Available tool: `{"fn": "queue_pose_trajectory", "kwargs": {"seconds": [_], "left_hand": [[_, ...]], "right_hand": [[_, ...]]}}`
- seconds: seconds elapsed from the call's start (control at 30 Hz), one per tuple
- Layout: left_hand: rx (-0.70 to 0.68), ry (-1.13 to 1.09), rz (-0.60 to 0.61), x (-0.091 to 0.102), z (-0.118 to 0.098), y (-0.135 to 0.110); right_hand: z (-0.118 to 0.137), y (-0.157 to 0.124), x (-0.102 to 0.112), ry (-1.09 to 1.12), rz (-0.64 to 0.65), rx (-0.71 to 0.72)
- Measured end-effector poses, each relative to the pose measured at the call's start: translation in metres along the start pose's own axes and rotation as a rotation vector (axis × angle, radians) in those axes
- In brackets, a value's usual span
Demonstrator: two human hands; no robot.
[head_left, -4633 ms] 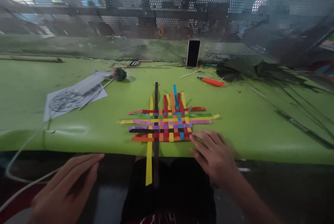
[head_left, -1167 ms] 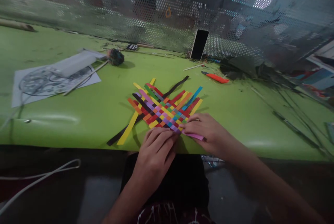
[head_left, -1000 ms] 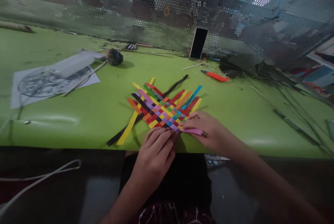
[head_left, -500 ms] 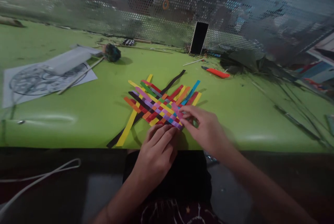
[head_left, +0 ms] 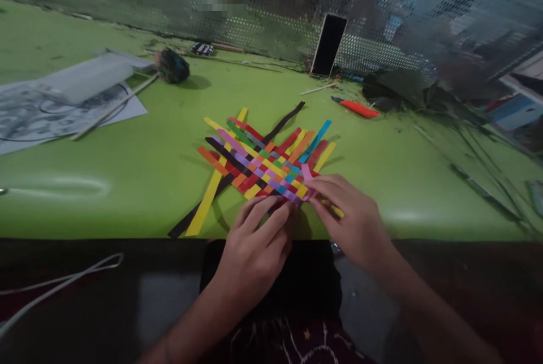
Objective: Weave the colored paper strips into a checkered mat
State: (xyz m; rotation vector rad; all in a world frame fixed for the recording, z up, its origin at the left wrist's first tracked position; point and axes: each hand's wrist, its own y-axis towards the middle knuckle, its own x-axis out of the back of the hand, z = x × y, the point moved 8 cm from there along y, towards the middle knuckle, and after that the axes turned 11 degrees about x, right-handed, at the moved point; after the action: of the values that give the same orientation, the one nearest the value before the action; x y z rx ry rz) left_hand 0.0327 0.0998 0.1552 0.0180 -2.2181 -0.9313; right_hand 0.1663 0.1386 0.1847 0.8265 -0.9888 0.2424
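A mat woven from coloured paper strips [head_left: 265, 163] lies turned cornerwise on the green table [head_left: 139, 177] near its front edge. Long yellow and black strips stick out of the mat toward the lower left. My left hand [head_left: 254, 245] rests flat, fingers together, on the mat's near corner and presses it down. My right hand [head_left: 352, 220] is at the mat's right corner, its fingertips pinched on the folded-up end of a pink strip [head_left: 306, 173]. A yellow strip end shows under that hand.
A black phone [head_left: 328, 44] leans on the perforated metal screen at the back. An orange cutter [head_left: 358, 108] lies right of it, dark leaves further right. A printed sheet [head_left: 51, 115] with a stick and a dark ball [head_left: 172, 65] lies at the left. A white cable [head_left: 59, 285] hangs below the table.
The mat was turned from square to cornerwise and my left hand came onto it. In the last second my right hand folded the pink strip's end back over the mat's corner.
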Motion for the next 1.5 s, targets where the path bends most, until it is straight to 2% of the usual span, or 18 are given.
{"fn": "queue_pose_trajectory", "kwargs": {"seconds": [0.17, 0.3, 0.53, 0.67, 0.9, 1.23, 1.5], "left_hand": [[0.016, 0.001, 0.007, -0.001, 0.001, -0.001], [0.025, -0.019, -0.022, -0.002, 0.003, -0.004], [0.030, -0.052, -0.028, -0.005, 0.004, -0.006], [0.041, 0.003, -0.033, -0.007, 0.006, -0.008], [0.036, 0.045, 0.003, -0.007, 0.005, -0.008], [0.042, 0.048, -0.005, -0.009, 0.005, -0.007], [0.059, 0.035, -0.012, -0.010, 0.008, -0.009]], "right_hand": [[0.002, 0.002, -0.004, -0.032, 0.042, -0.015], [0.001, 0.010, -0.008, -0.021, 0.024, -0.052], [0.002, 0.016, -0.005, 0.040, 0.086, 0.056], [-0.001, 0.012, 0.000, 0.115, 0.104, 0.002], [-0.007, 0.014, -0.001, 0.098, 0.076, -0.099], [-0.003, 0.017, -0.004, 0.013, 0.185, -0.087], [-0.003, 0.021, -0.003, 0.004, 0.147, -0.074]]}}
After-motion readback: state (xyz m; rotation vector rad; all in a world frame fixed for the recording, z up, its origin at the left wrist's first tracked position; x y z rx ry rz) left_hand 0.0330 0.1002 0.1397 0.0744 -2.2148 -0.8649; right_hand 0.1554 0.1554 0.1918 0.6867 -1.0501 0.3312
